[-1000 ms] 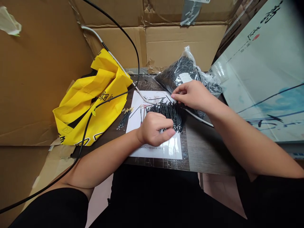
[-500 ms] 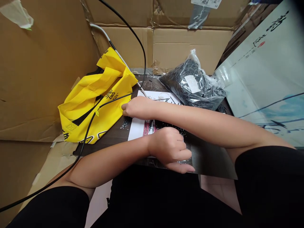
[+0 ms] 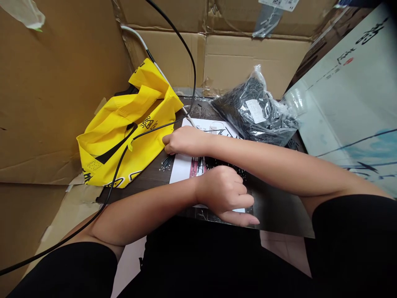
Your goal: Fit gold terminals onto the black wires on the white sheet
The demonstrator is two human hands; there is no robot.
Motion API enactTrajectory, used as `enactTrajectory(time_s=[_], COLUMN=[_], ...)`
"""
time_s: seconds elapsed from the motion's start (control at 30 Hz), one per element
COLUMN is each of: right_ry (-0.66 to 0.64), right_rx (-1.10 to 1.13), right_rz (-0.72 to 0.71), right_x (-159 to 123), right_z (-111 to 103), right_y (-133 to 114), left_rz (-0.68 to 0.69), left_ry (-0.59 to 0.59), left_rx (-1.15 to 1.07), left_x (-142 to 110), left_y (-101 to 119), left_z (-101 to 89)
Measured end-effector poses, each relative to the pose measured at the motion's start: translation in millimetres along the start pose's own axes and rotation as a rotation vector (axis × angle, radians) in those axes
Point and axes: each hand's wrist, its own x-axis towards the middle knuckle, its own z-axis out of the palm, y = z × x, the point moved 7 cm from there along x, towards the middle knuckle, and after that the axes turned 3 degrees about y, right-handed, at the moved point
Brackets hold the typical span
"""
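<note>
My left hand (image 3: pixel 223 195) rests curled on the lower part of a white printed paper sheet (image 3: pixel 182 166), with nothing visible in its fingers. My right hand (image 3: pixel 182 140) crosses above my left forearm and stops at the sheet's upper left, fingers folded under and their tips hidden. Between my arms, a pile of thin black pins (image 3: pixel 224 163) lies on the sheet, mostly hidden by my right forearm. A small bundle of black pins (image 3: pixel 166 163) lies at the sheet's left edge. A clear plastic bag of black pins (image 3: pixel 254 111) sits beyond my right forearm.
A crumpled yellow printed bag (image 3: pixel 124 134) lies left of the sheet, against cardboard box walls (image 3: pixel 56 82). A black cable (image 3: pixel 189 54) and a white cable (image 3: pixel 142 39) cross the area. The dark table (image 3: pixel 279 213) ends close to my lap.
Since a second ago, my right hand has moved off the plastic bag and crossed leftward over my left arm. My left hand has shifted toward me, and the view has shifted slightly.
</note>
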Motion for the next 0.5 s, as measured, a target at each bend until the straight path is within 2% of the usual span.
enactTrajectory(time_s=[0.37, 0.5], right_ry=[0.014, 0.074], right_rx=[-0.159, -0.190], right_rz=[-0.175, -0.210], right_x=[-1, -2], right_z=[5, 5], right_y=[-10, -7], left_rz=[-0.036, -0.042], left_ry=[0.006, 0.014], left_rx=[-0.025, -0.015], left_x=[-3, -4], left_y=[-8, -10], left_z=[1.3, 1.8])
